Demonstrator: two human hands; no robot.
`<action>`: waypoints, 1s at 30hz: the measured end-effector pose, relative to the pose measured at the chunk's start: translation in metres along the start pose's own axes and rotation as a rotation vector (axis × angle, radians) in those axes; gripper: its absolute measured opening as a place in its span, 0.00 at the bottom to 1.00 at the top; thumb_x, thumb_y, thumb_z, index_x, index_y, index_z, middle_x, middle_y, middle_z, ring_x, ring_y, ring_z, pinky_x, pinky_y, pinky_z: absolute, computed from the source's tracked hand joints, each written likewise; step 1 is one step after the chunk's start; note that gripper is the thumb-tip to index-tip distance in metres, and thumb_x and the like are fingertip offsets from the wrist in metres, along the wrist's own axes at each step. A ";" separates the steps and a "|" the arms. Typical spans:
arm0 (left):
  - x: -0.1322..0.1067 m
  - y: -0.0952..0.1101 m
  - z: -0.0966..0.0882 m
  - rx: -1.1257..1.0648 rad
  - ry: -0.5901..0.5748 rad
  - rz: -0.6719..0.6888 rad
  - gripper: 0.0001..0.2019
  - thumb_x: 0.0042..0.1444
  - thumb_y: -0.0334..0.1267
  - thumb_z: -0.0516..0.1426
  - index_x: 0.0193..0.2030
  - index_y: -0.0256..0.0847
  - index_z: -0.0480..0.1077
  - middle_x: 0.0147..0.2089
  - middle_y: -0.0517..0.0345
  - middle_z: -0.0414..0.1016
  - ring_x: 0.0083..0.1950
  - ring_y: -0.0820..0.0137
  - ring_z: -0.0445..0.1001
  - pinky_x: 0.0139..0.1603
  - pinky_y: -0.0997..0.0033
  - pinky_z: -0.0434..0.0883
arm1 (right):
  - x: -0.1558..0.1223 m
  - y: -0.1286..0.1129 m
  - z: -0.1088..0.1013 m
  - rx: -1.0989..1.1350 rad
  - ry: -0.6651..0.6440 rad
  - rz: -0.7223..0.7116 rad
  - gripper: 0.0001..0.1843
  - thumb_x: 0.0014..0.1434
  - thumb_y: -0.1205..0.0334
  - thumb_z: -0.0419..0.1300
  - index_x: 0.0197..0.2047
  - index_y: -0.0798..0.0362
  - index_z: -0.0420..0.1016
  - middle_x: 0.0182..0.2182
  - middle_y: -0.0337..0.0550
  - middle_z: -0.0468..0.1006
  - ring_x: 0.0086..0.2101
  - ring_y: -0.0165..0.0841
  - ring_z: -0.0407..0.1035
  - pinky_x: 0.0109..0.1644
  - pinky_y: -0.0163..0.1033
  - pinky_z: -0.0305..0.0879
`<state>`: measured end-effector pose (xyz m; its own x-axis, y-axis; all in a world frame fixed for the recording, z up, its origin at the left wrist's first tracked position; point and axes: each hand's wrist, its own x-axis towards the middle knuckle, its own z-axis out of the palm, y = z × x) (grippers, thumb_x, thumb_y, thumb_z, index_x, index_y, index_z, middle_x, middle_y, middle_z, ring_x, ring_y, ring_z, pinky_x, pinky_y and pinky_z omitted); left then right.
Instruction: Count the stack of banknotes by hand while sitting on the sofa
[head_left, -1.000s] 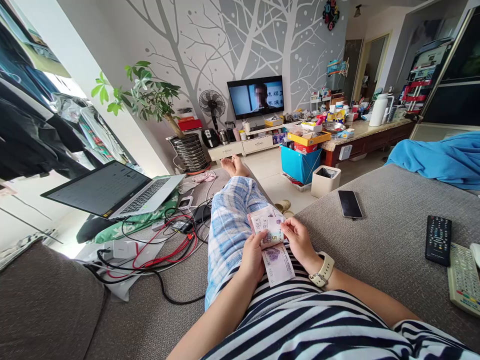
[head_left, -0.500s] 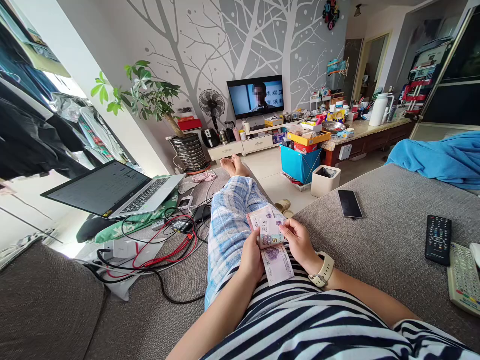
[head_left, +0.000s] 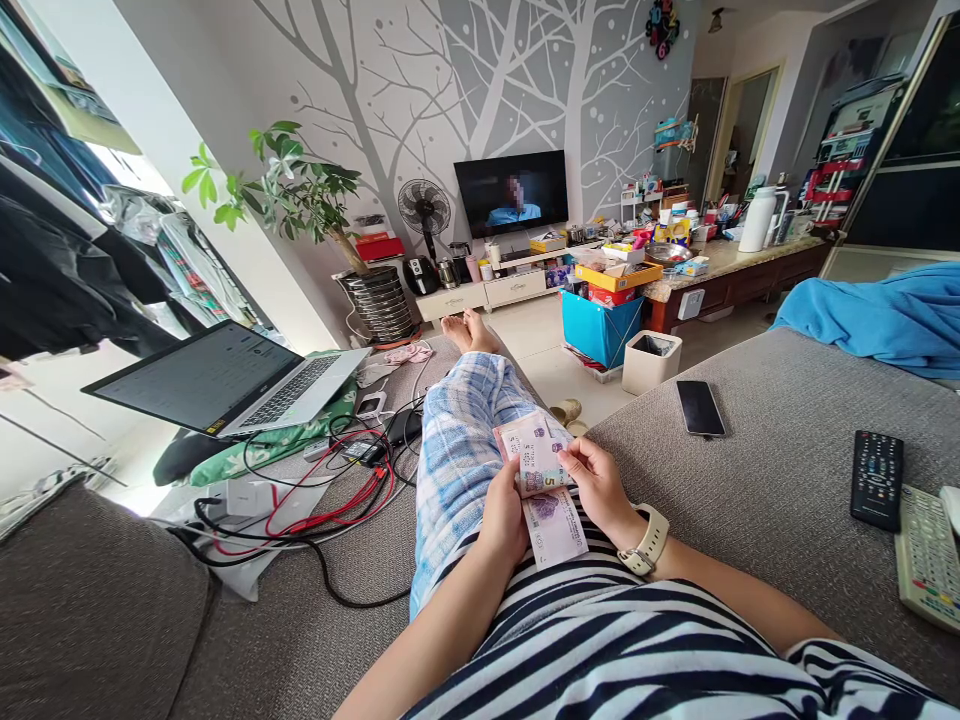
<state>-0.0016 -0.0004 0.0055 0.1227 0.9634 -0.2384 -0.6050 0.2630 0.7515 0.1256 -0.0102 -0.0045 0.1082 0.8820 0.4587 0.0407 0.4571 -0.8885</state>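
Gray sofa across the foreground. Behind, at right: cluttered bench. Plaid-trousered legs stretched out on sofa. TV at far wall, dim picture on screen. Open laptop left of legs, on green fabric; tangled cables just beside. Pale remote and black remote next to each other, far right. Left hand: closed on left edge of banknotes, thumb on top, other fingers mostly hidden. Right hand: thumb and forefinger pinching right edge of top note, printed "5". Phone on sofa, dark screen up, apart from right hand. Banknotes: overlapped above lap, between both hands; purple lower note sticking out toward striped shirt. Cream watch on right wrist.
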 end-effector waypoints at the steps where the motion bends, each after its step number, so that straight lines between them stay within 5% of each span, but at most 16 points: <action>1: 0.000 0.000 0.000 0.000 0.005 -0.007 0.11 0.58 0.40 0.53 0.41 0.41 0.75 0.40 0.52 0.81 0.49 0.54 0.77 0.43 0.56 0.76 | 0.000 0.000 0.000 0.001 -0.001 0.001 0.17 0.61 0.49 0.54 0.26 0.52 0.62 0.21 0.35 0.61 0.24 0.30 0.56 0.29 0.35 0.54; 12: -0.003 0.001 0.001 -0.020 0.029 -0.004 0.13 0.54 0.39 0.57 0.45 0.36 0.73 0.40 0.49 0.81 0.42 0.59 0.79 0.45 0.59 0.76 | -0.001 0.000 0.001 0.054 -0.007 0.002 0.16 0.60 0.49 0.55 0.29 0.52 0.65 0.23 0.37 0.64 0.25 0.31 0.58 0.29 0.35 0.57; 30: 0.002 0.000 0.002 0.040 -0.043 0.046 0.09 0.57 0.38 0.53 0.37 0.39 0.74 0.38 0.54 0.80 0.51 0.54 0.75 0.44 0.59 0.76 | -0.003 -0.005 -0.002 0.075 -0.052 0.010 0.16 0.62 0.49 0.53 0.29 0.50 0.65 0.21 0.36 0.61 0.23 0.30 0.56 0.26 0.36 0.54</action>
<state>-0.0001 0.0021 0.0062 0.1297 0.9756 -0.1772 -0.5786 0.2196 0.7855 0.1275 -0.0150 -0.0013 0.0563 0.8905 0.4516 -0.0351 0.4538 -0.8904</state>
